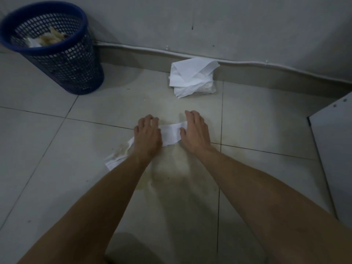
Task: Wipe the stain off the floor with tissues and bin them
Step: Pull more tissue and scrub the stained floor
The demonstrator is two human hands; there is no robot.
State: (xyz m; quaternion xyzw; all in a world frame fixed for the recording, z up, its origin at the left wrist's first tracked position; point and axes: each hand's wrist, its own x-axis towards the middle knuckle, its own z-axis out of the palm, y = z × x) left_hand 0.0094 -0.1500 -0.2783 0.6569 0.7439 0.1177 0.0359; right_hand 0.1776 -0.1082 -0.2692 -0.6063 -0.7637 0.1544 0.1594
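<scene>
blue bin [57,54], tissue pack [192,78], white panel [335,149]

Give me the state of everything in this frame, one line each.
Left hand: fingers bent, pressing the tissue to the floor.
Right hand: flat, pressing the tissue's other end.
Tissue: spread in a strip, its left end stained yellowish.
Stain: still on the tiles, smeared, yellowish.
Tissue pack: open by the wall, sheets sticking out.
Bin: upright, partly filled with used tissues.
</scene>
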